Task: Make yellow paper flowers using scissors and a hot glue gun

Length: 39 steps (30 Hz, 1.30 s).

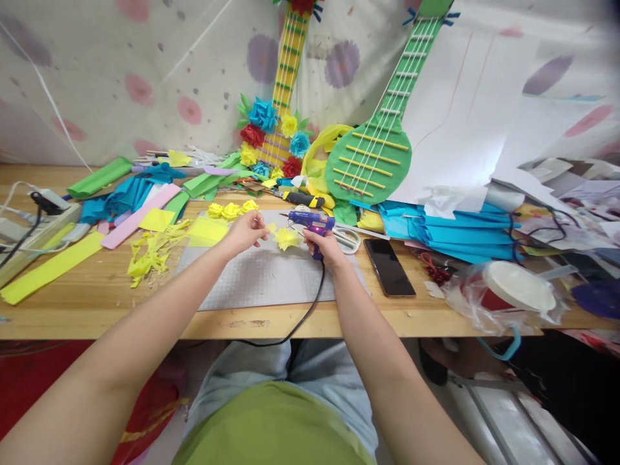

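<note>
Green shirt (pixel 274 426) nearest, right hand (pixel 329 249) grips glue gun (pixel 314 221) near scissors (pixel 358 243), phone (pixel 390 267); left hand (pixel 245 233) pinches yellow paper (pixel 272 227).

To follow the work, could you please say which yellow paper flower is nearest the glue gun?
The flower between left hand and right hand, below the glue gun; the others sit farther back or adorn the yellow instrument.

Person at the near edge: plain olive-green top (pixel 271 426); pale-blue trousers (pixel 227 381), softly creased, visible left and right beyond its hem; forearms (pixel 162 316) bare.
</note>
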Motion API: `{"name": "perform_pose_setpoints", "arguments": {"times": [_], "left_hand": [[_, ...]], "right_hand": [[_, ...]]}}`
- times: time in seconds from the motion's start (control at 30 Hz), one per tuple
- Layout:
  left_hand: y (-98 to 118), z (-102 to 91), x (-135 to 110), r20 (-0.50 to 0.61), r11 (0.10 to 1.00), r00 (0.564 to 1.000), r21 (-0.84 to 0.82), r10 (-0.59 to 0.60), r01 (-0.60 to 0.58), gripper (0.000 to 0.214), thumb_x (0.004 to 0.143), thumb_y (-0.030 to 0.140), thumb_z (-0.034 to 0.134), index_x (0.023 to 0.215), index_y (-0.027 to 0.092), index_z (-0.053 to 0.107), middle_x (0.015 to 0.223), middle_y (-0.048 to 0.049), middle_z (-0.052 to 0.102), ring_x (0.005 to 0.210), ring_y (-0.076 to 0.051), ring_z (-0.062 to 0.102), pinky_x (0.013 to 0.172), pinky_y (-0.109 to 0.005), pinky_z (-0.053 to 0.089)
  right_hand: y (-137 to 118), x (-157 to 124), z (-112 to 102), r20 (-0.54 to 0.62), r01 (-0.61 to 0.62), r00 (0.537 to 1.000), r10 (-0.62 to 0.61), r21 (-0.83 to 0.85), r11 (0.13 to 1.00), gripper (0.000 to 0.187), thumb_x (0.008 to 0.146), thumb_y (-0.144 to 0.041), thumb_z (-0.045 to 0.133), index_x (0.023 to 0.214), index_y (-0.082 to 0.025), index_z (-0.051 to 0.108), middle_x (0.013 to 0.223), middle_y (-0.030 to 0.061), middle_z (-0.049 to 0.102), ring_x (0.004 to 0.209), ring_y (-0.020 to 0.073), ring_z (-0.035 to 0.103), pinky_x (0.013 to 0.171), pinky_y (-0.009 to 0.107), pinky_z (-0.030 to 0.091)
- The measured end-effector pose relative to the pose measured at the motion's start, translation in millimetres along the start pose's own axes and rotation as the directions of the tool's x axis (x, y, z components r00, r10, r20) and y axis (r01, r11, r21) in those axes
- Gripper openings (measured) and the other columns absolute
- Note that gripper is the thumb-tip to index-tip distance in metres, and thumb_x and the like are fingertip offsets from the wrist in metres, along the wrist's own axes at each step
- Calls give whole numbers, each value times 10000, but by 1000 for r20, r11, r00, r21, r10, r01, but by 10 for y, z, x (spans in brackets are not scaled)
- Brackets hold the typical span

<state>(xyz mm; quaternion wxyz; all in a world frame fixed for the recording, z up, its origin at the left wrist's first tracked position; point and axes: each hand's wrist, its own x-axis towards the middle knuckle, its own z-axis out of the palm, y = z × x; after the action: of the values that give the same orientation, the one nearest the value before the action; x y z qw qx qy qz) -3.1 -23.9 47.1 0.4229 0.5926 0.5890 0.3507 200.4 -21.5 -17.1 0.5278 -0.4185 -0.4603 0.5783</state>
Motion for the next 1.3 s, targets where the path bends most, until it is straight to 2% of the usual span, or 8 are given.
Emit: {"name": "perform_pose_setpoints", "arguments": {"times": [0.17, 0.37, 0.53, 0.6, 0.7, 0.83, 1.1, 1.3], "left_hand": [[-50, -28, 34, 72, 996, 997, -90, 16, -9, 208, 625, 159, 661, 739, 173, 488, 621, 28, 551, 605, -118, 595, 502, -216, 456], [-66, -68, 76, 112, 984, 994, -180, 18, 3, 326, 491, 118, 723, 773, 150, 562, 637, 28, 578, 586, -104, 566, 621, -272, 475], [-2, -31, 93, 53, 979, 998, -203, -14, 25, 283, 478, 202, 751, 702, 148, 587, 627, 6, 596, 595, -104, 550, 649, -283, 469], [38, -12, 106, 21, 977, 999, -211, -25, 28, 249, 511, 273, 741, 651, 152, 574, 645, -8, 604, 585, -96, 528, 615, -272, 467], [109, 4, 133, -28, 991, 999, -131, -42, 38, 253, 521, 324, 736, 622, 165, 568, 637, 1, 586, 562, -88, 480, 538, -243, 438], [206, 19, 195, -88, 998, 994, -8, -66, 66, 244, 497, 288, 751, 581, 171, 555, 596, 11, 542, 588, -97, 472, 527, -225, 391], [253, 137, 317, -37, 968, 977, 134, -209, 212, 189, 493, 211, 748, 508, 180, 562, 482, 19, 468, 497, -100, 381, 498, -259, 274], [149, 295, 266, -181, 972, 958, 35, -224, 234, 214, 540, 205, 689, 485, 182, 484, 528, 19, 499, 567, -125, 444, 565, -268, 324]], "right_hand": [[-41, 10, -42, -6, -1, 1000, 3, 210, 978, 292, 572, -387, 739, 630, -167, 557, 578, -24, 569, 397, 29, 379, 353, 182, 309], [-30, 41, -61, -36, 0, 999, 10, 269, 963, 302, 555, -371, 763, 602, -159, 552, 577, -21, 572, 391, 22, 377, 344, 172, 302], [-24, 50, -58, -51, 0, 999, 16, 292, 957, 301, 542, -362, 765, 623, -157, 559, 576, -24, 576, 390, 22, 379, 341, 172, 294], [-33, 50, -60, -57, 2, 998, 16, 303, 953, 302, 540, -362, 762, 641, -161, 562, 575, -27, 577, 389, 23, 377, 340, 172, 289], [-49, 53, -68, -60, 2, 998, 18, 323, 946, 309, 532, -361, 761, 654, -163, 558, 570, -31, 576, 392, 25, 380, 343, 174, 285], [-63, 68, -85, -80, 7, 997, 21, 340, 940, 308, 539, -359, 754, 651, -164, 544, 571, -34, 576, 393, 21, 376, 347, 172, 281], [-72, 93, -93, -104, 15, 994, 22, 344, 939, 299, 550, -349, 745, 667, -169, 536, 551, -39, 568, 385, 23, 370, 344, 168, 281], [-63, 103, -91, -111, 18, 994, 19, 321, 947, 281, 559, -343, 732, 656, -168, 534, 562, -39, 569, 386, 24, 381, 345, 170, 287]]}}
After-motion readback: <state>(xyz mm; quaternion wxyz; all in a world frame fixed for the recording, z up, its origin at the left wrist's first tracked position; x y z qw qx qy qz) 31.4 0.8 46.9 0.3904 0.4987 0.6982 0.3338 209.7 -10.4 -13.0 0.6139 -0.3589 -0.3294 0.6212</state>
